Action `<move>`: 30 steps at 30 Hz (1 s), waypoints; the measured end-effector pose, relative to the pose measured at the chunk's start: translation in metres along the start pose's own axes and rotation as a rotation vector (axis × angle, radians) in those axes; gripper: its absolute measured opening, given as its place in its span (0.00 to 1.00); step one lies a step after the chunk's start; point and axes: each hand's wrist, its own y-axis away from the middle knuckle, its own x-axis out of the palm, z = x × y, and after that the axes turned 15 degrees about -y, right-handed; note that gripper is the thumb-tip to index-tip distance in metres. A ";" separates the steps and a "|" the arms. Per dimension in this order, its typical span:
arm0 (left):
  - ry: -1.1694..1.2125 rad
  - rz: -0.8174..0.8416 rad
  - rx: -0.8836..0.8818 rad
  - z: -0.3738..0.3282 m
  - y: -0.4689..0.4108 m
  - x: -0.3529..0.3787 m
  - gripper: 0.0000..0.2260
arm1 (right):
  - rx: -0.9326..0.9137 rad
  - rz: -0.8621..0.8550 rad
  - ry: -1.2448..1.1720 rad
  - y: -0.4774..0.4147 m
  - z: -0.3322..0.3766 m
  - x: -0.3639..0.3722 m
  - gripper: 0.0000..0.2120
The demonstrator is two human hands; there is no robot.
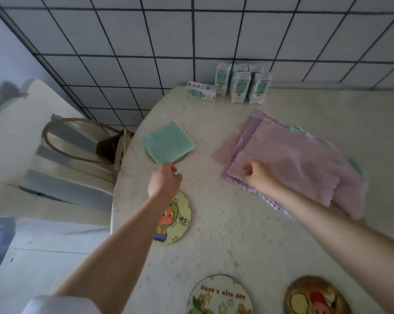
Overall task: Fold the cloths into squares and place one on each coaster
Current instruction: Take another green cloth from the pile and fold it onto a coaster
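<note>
Pale speckled tabletop (236, 234): three printed round coasters (218, 295) near, bare. Left hand (164, 180) pinches corner of folded green square cloth (168, 142) on far coaster, one placed. Right hand (259, 173), fingers curled, grips pink cloth pile (289, 155), unfolded. Milk cartons (239, 83) by wall.
</note>
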 end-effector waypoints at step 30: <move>-0.272 -0.061 0.974 -0.170 0.064 0.129 0.19 | -0.421 -0.143 0.511 0.046 -0.174 -0.072 0.07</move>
